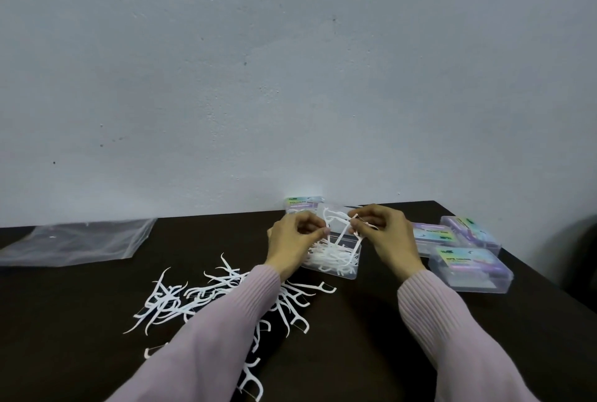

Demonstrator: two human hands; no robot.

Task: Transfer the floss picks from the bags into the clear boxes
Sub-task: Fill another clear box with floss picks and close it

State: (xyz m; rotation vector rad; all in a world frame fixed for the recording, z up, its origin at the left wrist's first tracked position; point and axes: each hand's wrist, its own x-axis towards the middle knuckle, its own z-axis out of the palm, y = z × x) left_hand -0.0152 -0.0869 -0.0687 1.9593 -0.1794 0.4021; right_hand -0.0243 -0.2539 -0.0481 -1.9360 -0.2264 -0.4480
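Observation:
An open clear box point(350, 267) sits at the table's middle with several white floss picks point(332, 256) inside. My left hand point(292, 240) hovers over its left side, fingers curled, thumb and forefinger pinching a pick. My right hand point(384, 233) is over the box's right side and pinches a floss pick point(353, 223) that hangs down into the box. A loose pile of floss picks point(181, 301) is spread on the dark table to the left and under my left forearm. An empty clear bag point(77, 240) lies flat at the far left.
Three closed clear boxes with colourful labels point(468, 269) are grouped at the right, near the table's right edge. Another labelled box lid point(303, 202) stands behind the open box against the pale wall. The dark table point(355, 353) has bare surface at front right.

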